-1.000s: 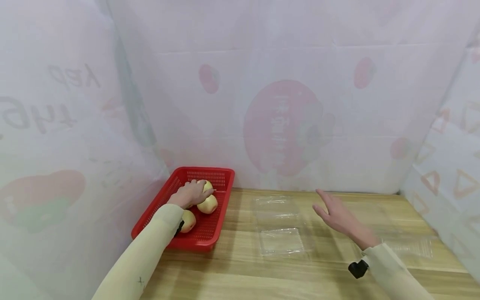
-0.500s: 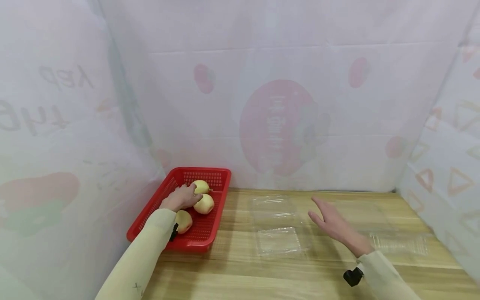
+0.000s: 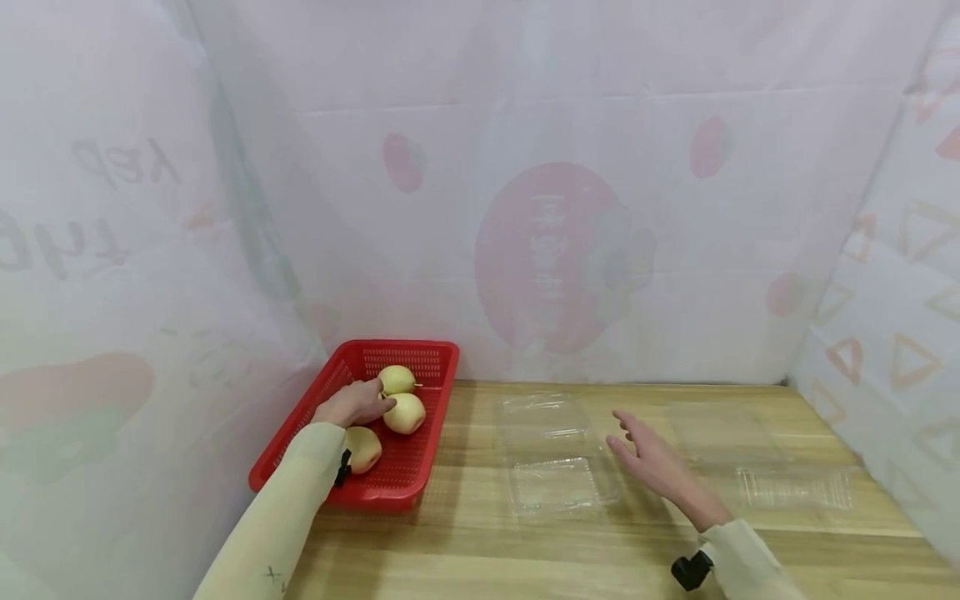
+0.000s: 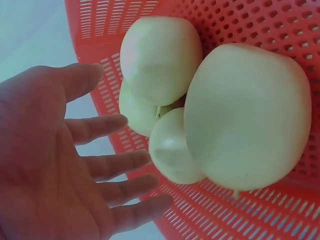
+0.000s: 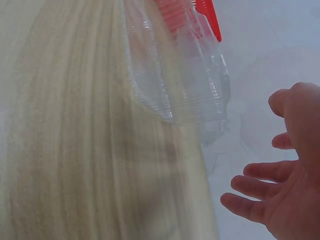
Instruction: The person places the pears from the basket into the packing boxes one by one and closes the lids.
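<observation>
Several pale yellow pears lie in a red slotted basket at the left. One pear is at the back, another pear just in front of it, a third pear nearer me. My left hand reaches over the basket's left side, fingertips close to the pears. In the left wrist view its fingers are extended and spread, with the biggest-looking pear beyond them. My right hand hovers over the table, holding nothing, fingers loosely extended, right of a clear plastic clamshell box.
Another clear plastic box lies on the wooden table at the right. Pale printed curtains stand behind the table and on both sides. The basket sits against the left curtain.
My left hand has drawn back slightly toward the basket's left side, uncovering more of the rear pears. My right hand has dropped a little lower and moved nearer me. The view has shifted slightly.
</observation>
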The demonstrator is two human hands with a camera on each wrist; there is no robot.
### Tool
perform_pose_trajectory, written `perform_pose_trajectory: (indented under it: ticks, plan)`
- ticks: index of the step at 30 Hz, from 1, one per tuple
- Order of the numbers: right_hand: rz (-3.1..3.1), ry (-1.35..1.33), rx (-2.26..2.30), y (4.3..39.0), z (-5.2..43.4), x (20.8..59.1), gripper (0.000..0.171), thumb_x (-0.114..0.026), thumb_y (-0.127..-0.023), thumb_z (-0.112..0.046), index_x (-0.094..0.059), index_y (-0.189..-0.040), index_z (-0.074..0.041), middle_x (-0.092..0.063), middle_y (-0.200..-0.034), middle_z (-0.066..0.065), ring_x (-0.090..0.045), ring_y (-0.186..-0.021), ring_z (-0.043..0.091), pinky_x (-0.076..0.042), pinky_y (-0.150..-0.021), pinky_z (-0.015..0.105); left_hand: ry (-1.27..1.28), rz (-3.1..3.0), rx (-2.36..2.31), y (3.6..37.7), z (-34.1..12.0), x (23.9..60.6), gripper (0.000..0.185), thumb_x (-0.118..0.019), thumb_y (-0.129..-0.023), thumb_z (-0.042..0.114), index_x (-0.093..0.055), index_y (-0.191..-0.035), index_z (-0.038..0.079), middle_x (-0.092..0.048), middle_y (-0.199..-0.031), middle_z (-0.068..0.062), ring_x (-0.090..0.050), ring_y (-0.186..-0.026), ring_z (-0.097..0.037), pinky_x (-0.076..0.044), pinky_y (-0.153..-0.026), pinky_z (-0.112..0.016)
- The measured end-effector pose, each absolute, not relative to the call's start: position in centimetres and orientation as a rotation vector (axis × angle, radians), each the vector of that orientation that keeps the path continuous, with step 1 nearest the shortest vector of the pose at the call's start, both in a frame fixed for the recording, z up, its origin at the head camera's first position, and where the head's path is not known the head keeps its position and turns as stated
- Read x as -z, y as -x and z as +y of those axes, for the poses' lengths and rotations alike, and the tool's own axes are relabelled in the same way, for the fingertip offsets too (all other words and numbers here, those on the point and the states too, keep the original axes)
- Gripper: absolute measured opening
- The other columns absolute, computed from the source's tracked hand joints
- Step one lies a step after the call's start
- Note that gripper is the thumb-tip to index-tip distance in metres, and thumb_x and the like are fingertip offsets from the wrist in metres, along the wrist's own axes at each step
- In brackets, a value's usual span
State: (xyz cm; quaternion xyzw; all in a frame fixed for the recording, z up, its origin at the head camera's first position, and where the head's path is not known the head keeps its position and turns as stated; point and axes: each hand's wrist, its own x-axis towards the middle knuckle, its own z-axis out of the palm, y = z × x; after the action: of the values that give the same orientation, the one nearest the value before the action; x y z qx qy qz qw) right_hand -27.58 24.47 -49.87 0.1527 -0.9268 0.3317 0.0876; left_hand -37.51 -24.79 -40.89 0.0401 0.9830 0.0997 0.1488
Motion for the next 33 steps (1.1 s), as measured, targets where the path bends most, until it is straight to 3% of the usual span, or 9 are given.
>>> perform_pose_trajectory:
  ticks: [5, 9, 11, 14, 17, 22, 33]
  plan:
    - [-2.793, -0.412, -1.064, 27.4, 23.9, 50.3, 0.06, -0.05, -0.102, -0.034, -0.034, -0.149, 0.0, -0.047, -0.141, 0.032, -0.052, -0.122, 0.049, -0.047, -0.096, 0.058, -0.109, 2.826, -0.32, 37.6, -25.1, 40.9, 0.059, -0.054, -0.097, 0.043, -0.045, -0.141, 0.004, -0.058, -0.132, -0.021, -0.058, -0.111, -0.032, -0.047, -0.089, -0.053]
    - [-2.791, -0.404, -1.095, 27.4, 23.4, 50.7, 0.058, -0.051, -0.102, -0.031, -0.035, -0.148, 0.001, -0.048, -0.139, 0.033, -0.055, -0.119, 0.048, -0.048, -0.096, 0.057, -0.07, 2.819, -0.297, 37.8, -25.2, 40.8, 0.039, -0.056, -0.096, 0.042, -0.058, -0.107, 0.005, -0.064, -0.1, -0.018, -0.059, -0.083, -0.025, -0.046, -0.072, -0.039]
    - [-2.789, -0.408, -1.103, 27.4, 23.0, 50.9, 0.056, -0.052, -0.102, -0.028, -0.036, -0.147, 0.002, -0.049, -0.138, 0.033, -0.056, -0.117, 0.047, -0.048, -0.096, 0.056, -0.056, 2.81, -0.279, 37.9, -25.4, 41.0, 0.033, -0.057, -0.095, 0.041, -0.055, -0.086, 0.009, -0.057, -0.081, -0.012, -0.054, -0.07, -0.022, -0.04, -0.065, -0.034]
    - [-2.787, -0.401, -1.099, 27.3, 22.6, 51.3, 0.055, -0.052, -0.102, -0.027, -0.038, -0.146, 0.002, -0.051, -0.137, 0.033, -0.058, -0.115, 0.046, -0.049, -0.096, 0.055, -0.079, 2.812, -0.248, 38.0, -25.8, 41.3, 0.037, -0.059, -0.094, 0.04, -0.05, -0.07, 0.014, -0.046, -0.067, -0.003, -0.047, -0.063, -0.018, -0.037, -0.062, -0.031]
    - [-2.787, -0.391, -1.109, 27.2, 22.3, 51.5, 0.054, -0.052, -0.101, -0.026, -0.038, -0.146, 0.001, -0.052, -0.136, 0.033, -0.06, -0.114, 0.044, -0.049, -0.095, 0.055, -0.077, 2.788, -0.212, 37.9, -26.2, 41.6, 0.036, -0.06, -0.093, 0.043, -0.053, -0.07, 0.015, -0.049, -0.074, -0.004, -0.048, -0.069, -0.019, -0.04, -0.067, -0.034]
    - [-2.793, -0.376, -1.113, 27.1, 22.1, 51.9, 0.053, -0.052, -0.102, -0.025, -0.038, -0.146, 0.0, -0.052, -0.135, 0.032, -0.061, -0.113, 0.041, -0.05, -0.094, 0.055, 0.0, 2.713, -0.161, 37.7, -26.6, 41.9, 0.038, -0.06, -0.089, 0.053, -0.06, -0.096, 0.016, -0.058, -0.104, -0.01, -0.054, -0.089, -0.026, -0.046, -0.078, -0.043]
    - [-2.777, -0.339, -1.16, 27.2, 21.7, 53.0, 0.051, -0.054, -0.1, -0.02, -0.04, -0.145, 0.0, -0.057, -0.131, 0.027, -0.065, -0.107, 0.031, -0.052, -0.089, 0.047, 0.017, 2.701, -0.165, 37.2, -26.7, 42.3, 0.039, -0.061, -0.089, 0.055, -0.06, -0.093, 0.016, -0.054, -0.096, -0.007, -0.051, -0.087, -0.023, -0.044, -0.075, -0.039]
